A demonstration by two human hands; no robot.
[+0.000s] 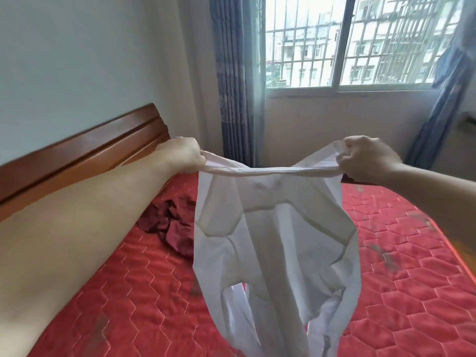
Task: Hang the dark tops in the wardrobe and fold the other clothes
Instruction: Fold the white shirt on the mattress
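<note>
White thin fabric is filling the near view: a white garment [275, 240] is hanging in the air above the red quilted mattress [134, 292], its lower end cut off by the frame edge. The left hand [181, 155] and the right hand [368, 158] are each gripping one end of its stretched top edge, fingers curled. Behind it, a crumpled dark red garment [170, 228] is lying on the mattress, partly hidden. Farther away are the wooden headboard [85, 155] and the barred window [360, 42].

Two garments [275, 243] (one white), two hands [180, 155]
</note>
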